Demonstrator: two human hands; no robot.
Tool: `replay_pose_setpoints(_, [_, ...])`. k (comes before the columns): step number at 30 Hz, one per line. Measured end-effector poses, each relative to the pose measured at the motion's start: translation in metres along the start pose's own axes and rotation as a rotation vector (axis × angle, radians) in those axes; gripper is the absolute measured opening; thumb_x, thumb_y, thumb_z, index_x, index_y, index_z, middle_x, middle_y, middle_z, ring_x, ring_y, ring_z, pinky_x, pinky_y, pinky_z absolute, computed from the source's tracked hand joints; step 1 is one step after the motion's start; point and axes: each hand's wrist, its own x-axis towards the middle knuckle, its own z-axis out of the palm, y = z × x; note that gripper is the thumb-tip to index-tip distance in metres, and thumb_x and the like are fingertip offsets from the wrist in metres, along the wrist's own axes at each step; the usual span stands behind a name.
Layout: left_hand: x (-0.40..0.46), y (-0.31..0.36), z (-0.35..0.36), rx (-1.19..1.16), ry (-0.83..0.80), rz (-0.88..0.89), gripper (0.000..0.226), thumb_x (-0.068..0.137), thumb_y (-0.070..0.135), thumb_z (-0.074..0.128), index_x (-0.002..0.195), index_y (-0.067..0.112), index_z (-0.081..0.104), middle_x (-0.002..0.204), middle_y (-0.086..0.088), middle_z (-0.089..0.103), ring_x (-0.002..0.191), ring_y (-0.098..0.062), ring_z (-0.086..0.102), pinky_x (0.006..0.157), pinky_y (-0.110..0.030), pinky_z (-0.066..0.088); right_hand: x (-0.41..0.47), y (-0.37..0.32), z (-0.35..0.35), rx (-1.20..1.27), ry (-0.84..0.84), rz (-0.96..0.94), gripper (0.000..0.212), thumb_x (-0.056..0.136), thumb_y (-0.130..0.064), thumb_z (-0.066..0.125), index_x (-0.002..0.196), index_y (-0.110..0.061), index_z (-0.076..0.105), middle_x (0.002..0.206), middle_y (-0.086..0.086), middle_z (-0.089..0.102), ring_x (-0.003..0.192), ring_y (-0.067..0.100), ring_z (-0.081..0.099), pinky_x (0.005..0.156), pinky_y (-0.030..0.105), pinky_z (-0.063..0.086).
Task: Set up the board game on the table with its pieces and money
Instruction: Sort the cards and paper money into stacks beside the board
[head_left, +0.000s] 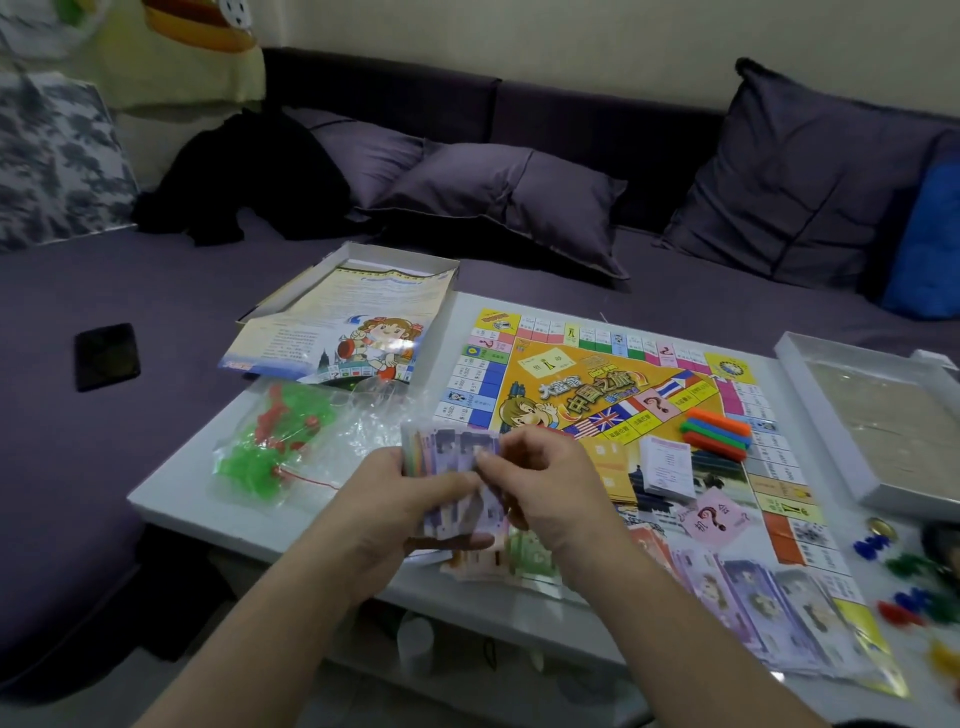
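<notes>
The colourful game board (613, 395) lies flat on the white table (208, 467). My left hand (410, 514) grips a stack of play money (452, 452) above the table's near edge. My right hand (545, 483) pinches the top purple note of that stack. More notes (769, 608) are fanned out on the board's near right corner, and some (498, 561) lie under my hands. On the board sit a white card deck (667, 467), a pink question-mark card (714, 519) and coloured bars (717, 434). A clear bag of green and red pieces (275, 441) lies to the left.
The open game box with a rule sheet (353, 317) sits at the table's back left. A white box lid (872, 415) stands at the right. Small coloured pawns (904, 582) are scattered at the far right. A black phone (107, 356) lies on the purple sofa (571, 270) with its cushions.
</notes>
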Motion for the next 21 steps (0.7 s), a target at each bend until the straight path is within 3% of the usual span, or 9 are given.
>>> replay_pose_setpoints(3, [0.001,0.000,0.005,-0.058,-0.035,-0.008,0.024,0.098,-0.006,0.058,0.121,-0.004,0.066,0.106,-0.029,0.076,0.095,-0.045,0.076,0.076,-0.058,0.064,0.001,0.001,-0.015,0.018,0.065,-0.008,0.017,0.093,-0.018,0.078,0.087,-0.003,0.071,0.072,0.011,0.063,0.058,0.016,0.052,0.050,0.025,0.041])
replay_pose_setpoints(8, [0.004,-0.006,0.017,0.019,-0.032,0.034,0.027,0.093,-0.002,0.069,0.120,-0.001,0.069,0.104,-0.024,0.078,0.091,-0.041,0.077,0.062,-0.045,0.066,-0.004,0.004,-0.035,-0.035,0.048,-0.041,0.021,0.094,-0.018,0.077,0.086,0.000,0.070,0.060,0.005,0.059,0.051,0.013,0.049,0.049,0.027,0.041])
replay_pose_setpoints(12, [0.008,-0.011,0.031,0.046,-0.009,0.048,0.033,0.082,0.002,0.080,0.114,0.000,0.073,0.098,-0.024,0.078,0.087,-0.041,0.078,0.056,-0.040,0.065,-0.009,0.007,-0.050,-0.085,0.047,-0.040,0.017,0.094,-0.019,0.078,0.088,-0.004,0.074,0.069,0.012,0.067,0.053,0.008,0.056,0.049,0.021,0.045])
replay_pose_setpoints(14, [0.009,-0.013,0.041,0.054,-0.023,0.045,0.035,0.079,0.005,0.082,0.113,0.001,0.074,0.098,-0.024,0.078,0.087,-0.041,0.078,0.055,-0.038,0.064,-0.012,0.008,-0.059,-0.098,0.033,-0.018,0.017,0.094,-0.021,0.078,0.089,-0.005,0.075,0.080,0.016,0.073,0.060,0.015,0.067,0.054,0.026,0.054])
replay_pose_setpoints(16, [0.010,-0.014,0.051,0.042,-0.035,0.018,0.035,0.080,0.007,0.082,0.114,0.002,0.073,0.098,-0.024,0.078,0.087,-0.041,0.078,0.058,-0.039,0.065,-0.015,0.009,-0.069,-0.111,0.023,0.000,0.017,0.094,-0.021,0.077,0.090,-0.005,0.075,0.087,0.019,0.075,0.069,0.023,0.072,0.058,0.031,0.059])
replay_pose_setpoints(18, [0.012,-0.016,0.060,0.006,-0.046,-0.022,0.033,0.088,0.009,0.078,0.118,0.002,0.070,0.101,-0.025,0.078,0.091,-0.041,0.078,0.065,-0.044,0.067,-0.019,0.010,-0.082,-0.121,0.047,0.011,0.014,0.095,-0.020,0.076,0.091,-0.006,0.075,0.087,0.017,0.076,0.067,0.020,0.069,0.054,0.022,0.051])
replay_pose_setpoints(21, [0.016,-0.016,0.075,-0.036,-0.045,-0.068,0.024,0.099,0.006,0.064,0.123,0.000,0.063,0.103,-0.026,0.077,0.093,-0.040,0.078,0.073,-0.052,0.065,-0.024,0.010,-0.111,-0.104,0.101,0.062,0.011,0.097,-0.019,0.074,0.091,-0.009,0.074,0.081,0.008,0.077,0.066,0.017,0.069,0.053,0.024,0.049])
